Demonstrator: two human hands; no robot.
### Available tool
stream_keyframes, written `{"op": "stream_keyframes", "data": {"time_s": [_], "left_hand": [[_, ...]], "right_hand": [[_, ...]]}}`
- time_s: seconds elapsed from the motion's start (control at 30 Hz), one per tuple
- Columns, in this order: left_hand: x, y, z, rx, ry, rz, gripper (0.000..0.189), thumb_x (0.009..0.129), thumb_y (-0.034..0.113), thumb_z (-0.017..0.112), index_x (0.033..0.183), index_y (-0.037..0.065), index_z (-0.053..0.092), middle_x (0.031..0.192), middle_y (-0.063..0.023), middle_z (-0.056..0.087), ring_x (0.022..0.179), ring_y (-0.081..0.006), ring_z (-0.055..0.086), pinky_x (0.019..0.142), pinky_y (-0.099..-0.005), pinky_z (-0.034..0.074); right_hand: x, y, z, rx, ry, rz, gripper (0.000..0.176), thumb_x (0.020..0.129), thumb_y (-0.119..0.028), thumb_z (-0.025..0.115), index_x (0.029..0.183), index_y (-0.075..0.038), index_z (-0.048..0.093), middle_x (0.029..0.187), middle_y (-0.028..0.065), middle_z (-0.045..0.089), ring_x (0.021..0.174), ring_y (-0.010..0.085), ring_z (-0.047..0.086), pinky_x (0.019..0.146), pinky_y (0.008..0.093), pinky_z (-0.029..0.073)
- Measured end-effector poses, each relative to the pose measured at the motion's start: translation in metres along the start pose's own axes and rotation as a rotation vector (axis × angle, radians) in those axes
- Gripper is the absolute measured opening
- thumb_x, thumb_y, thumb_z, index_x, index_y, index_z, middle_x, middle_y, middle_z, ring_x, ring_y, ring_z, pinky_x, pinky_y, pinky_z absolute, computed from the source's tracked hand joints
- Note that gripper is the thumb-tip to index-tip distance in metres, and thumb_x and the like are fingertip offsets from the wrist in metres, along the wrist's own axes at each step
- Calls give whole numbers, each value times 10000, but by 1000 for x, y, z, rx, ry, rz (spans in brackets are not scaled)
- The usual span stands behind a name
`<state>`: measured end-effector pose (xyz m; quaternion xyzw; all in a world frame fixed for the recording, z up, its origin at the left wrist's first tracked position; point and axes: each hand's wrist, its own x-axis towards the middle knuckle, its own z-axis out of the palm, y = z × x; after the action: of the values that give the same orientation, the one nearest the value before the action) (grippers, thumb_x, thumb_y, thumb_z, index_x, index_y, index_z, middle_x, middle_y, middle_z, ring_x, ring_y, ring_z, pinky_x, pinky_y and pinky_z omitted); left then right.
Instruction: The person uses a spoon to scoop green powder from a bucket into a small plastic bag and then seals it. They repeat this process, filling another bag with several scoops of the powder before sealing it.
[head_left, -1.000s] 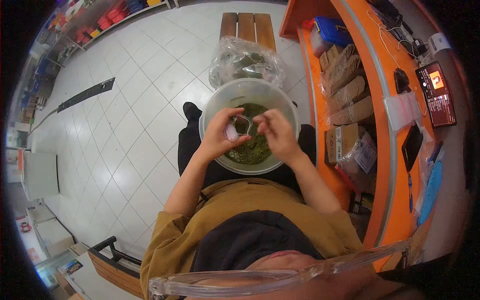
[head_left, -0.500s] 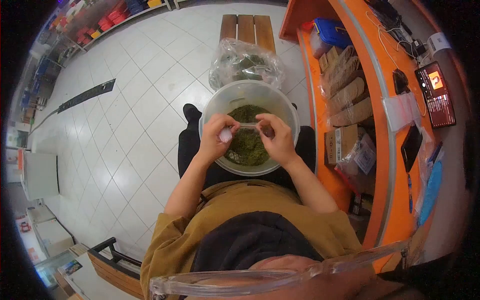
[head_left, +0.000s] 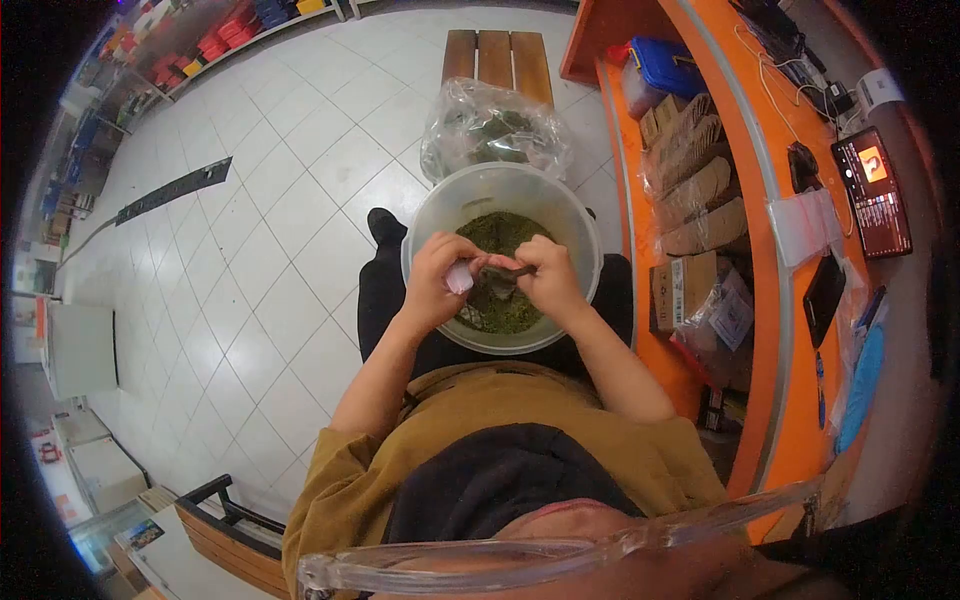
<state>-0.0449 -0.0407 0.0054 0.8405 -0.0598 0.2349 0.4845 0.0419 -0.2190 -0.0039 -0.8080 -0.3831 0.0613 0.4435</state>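
Observation:
A white translucent tub stands between my legs, with green crumbled plant matter in its bottom. Over it, my left hand is closed, with a small whitish bundle in its palm. My right hand is closed too, its fingertips near those of my left. Between the two hands is a small clear plastic piece, perhaps a little bag, too small to make out well. Beyond the tub, a clear plastic bag with green contents rests on a slatted wooden bench.
To the right, an orange shelf unit holds cardboard pieces, a box and a blue-lidded container. A lit tablet and plastic bags lie on its top. A wooden chair is at the lower left.
My fingers have shifted: the right hand's fingers have curled in more, and the left fingers now reach across toward them. Both hands remain over the tub.

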Motion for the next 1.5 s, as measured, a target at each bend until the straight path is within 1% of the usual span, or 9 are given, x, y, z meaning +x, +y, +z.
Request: {"op": "stream_keyframes", "data": {"time_s": [0.13, 0.43, 0.47, 0.63, 0.93, 1.03, 1.13, 1.33, 1.5], "left_hand": [[-2, -7, -3, -48, 40, -113, 161, 778, 58, 700, 914, 31, 617, 890, -101, 628, 851, -278, 597, 764, -341, 469], [-5, -15, -6, -355, 78, -192, 629, 813, 208, 671, 1357, 67, 388, 1256, -129, 460, 1164, -247, 445, 1017, -360, 323], [-4, -17, -5, -328, 44, -195, 648, 819, 216, 661, 1375, 66, 365, 1253, -127, 465, 1165, -240, 443, 1018, -359, 321], [2, -1, 2, -836, -65, -550, 665, 846, 218, 604, 1418, 53, 307, 1246, -98, 476, 1173, -204, 447, 960, -321, 375], [-1, -12, 6, -759, -314, -499, 468, 832, 79, 535, 1293, 44, 460, 1207, -88, 523, 1127, -166, 511, 921, -299, 431], [-2, -6, 15, -543, 90, -514, 395, 819, 47, 557, 1212, 41, 526, 1150, -96, 541, 1085, -209, 539, 891, -325, 436], [5, 2, 13, 295, 478, -23, 249, 868, 142, 629, 1100, 57, 601, 1010, -102, 560, 929, -231, 569, 807, -334, 457], [0, 16, 23, 139, 4, -231, 198, 859, 204, 676, 928, 19, 671, 990, -142, 543, 941, -292, 566, 817, -362, 463], [-1, 9, 25, 74, -64, -251, 226, 834, 246, 689, 908, 33, 683, 983, -150, 563, 962, -327, 562, 834, -400, 456]], "right_hand": [[8, -11, -7, 285, -151, 195, 205, 833, -174, 725, 860, 20, 666, 665, 57, 613, 621, 121, 507, 581, 300, 421], [74, 14, -31, 873, 84, 471, 312, 921, -323, 603, 958, -29, 701, 771, 38, 673, 593, 120, 504, 603, 286, 435], [71, 17, -29, 573, 35, 557, 265, 905, -261, 622, 1034, -32, 656, 859, 51, 675, 619, 124, 503, 633, 286, 448], [36, -38, -8, 145, -26, -198, 216, 747, -70, 701, 945, -39, 621, 940, 96, 634, 765, 234, 565, 705, 334, 475], [12, -18, -12, 25, 87, -204, 228, 665, 61, 670, 871, -30, 633, 889, 103, 622, 877, 313, 591, 754, 384, 485], [12, -19, -18, 64, 174, -61, 160, 717, 37, 670, 862, -19, 633, 858, 103, 611, 818, 280, 595, 707, 358, 486], [11, -18, -19, 112, 150, 107, 97, 784, -17, 669, 862, 1, 615, 830, 106, 588, 742, 236, 587, 659, 327, 474], [4, -15, -6, 251, 2, 176, 131, 825, -68, 650, 867, 21, 564, 809, 108, 541, 686, 189, 561, 630, 308, 453], [-3, -4, -1, 263, -56, 214, 136, 822, -77, 644, 869, 24, 567, 805, 111, 554, 686, 179, 551, 629, 310, 453]]}}
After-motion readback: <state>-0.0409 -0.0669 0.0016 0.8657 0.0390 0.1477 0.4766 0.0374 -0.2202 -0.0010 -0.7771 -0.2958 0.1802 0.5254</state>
